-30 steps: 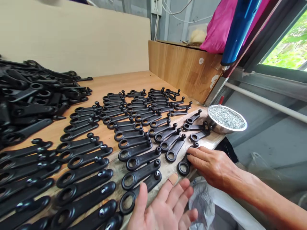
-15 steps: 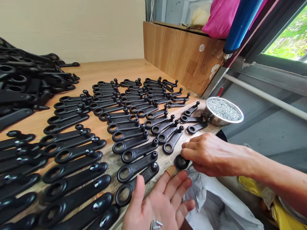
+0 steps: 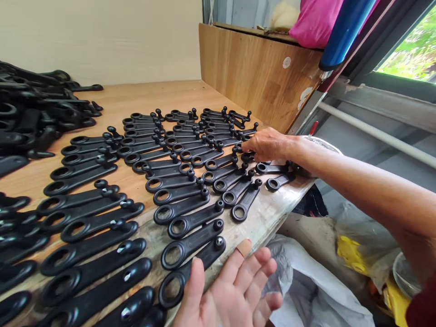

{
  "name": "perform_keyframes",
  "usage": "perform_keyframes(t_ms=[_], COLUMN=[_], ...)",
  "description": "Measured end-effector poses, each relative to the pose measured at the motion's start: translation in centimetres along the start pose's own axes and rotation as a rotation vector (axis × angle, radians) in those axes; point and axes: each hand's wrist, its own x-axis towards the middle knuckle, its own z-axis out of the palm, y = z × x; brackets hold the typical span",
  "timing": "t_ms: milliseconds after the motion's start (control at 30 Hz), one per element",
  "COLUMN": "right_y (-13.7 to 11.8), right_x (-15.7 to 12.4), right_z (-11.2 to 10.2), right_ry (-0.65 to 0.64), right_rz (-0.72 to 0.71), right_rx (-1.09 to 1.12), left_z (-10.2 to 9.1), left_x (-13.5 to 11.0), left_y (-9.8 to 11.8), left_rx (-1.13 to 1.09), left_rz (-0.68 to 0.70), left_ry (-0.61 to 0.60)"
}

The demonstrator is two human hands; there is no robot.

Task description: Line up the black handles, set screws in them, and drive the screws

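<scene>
My left hand (image 3: 231, 290) lies palm up near the table's front edge, fingers spread and a tan bandage round one fingertip. The lower palm is cut off by the frame, and no pins show in it. My right hand (image 3: 265, 144) reaches to the far right of the rows, fingers closed on a black crank arm (image 3: 248, 157), mostly hidden beneath them. Rows of similar black crank arms (image 3: 185, 217), each with a ring at one end and a knob at the other, lie on the table. Some knobs bear a shiny metal spot.
A heap of black parts (image 3: 30, 109) stands at the far left. A metal bowl (image 3: 327, 143) sits behind my right forearm. A blue power screwdriver (image 3: 347, 34) hangs at upper right. A wooden panel (image 3: 252, 68) bounds the table; a white sack (image 3: 313, 286) lies below its edge.
My right hand has moved away from beside my left hand, carrying a black part to the far right of the rows. Small metal pins seen in my left palm are now out of sight.
</scene>
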Motion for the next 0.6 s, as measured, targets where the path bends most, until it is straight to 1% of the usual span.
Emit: perform_keyframes(t_ms=[100, 200, 267, 400, 500, 600], right_y=[0.1, -0.6, -1.2, -2.1, -2.1, -2.0], right_x=[-0.5, -2.8, -4.5, -6.8, -7.5, -8.0], right_z=[-0.1, -0.8, -0.8, 0.4, 1.5, 2.2], right_ry=[-0.025, -0.006, -0.034, -0.078, -0.051, -0.031], right_rz=[0.014, 0.079, 0.076, 0.055, 0.041, -0.023], right_rx=[-0.01, 0.068, 0.101, 0.106, 0.121, 0.144], left_z=[0.0, 0.1, 0.1, 0.2, 0.4, 0.7], left_x=[-0.1, -0.1, 0.0, 0.0, -0.1, 0.0], left_y=[0.1, 0.1, 0.0, -0.2, -0.2, -0.2], left_rx=[-0.016, -0.034, -0.045, -0.06, -0.061, -0.055], left_rz=[-0.011, -0.005, 0.004, 0.018, 0.02, 0.015], left_ry=[-0.014, -0.02, -0.02, -0.006, 0.026, 0.035])
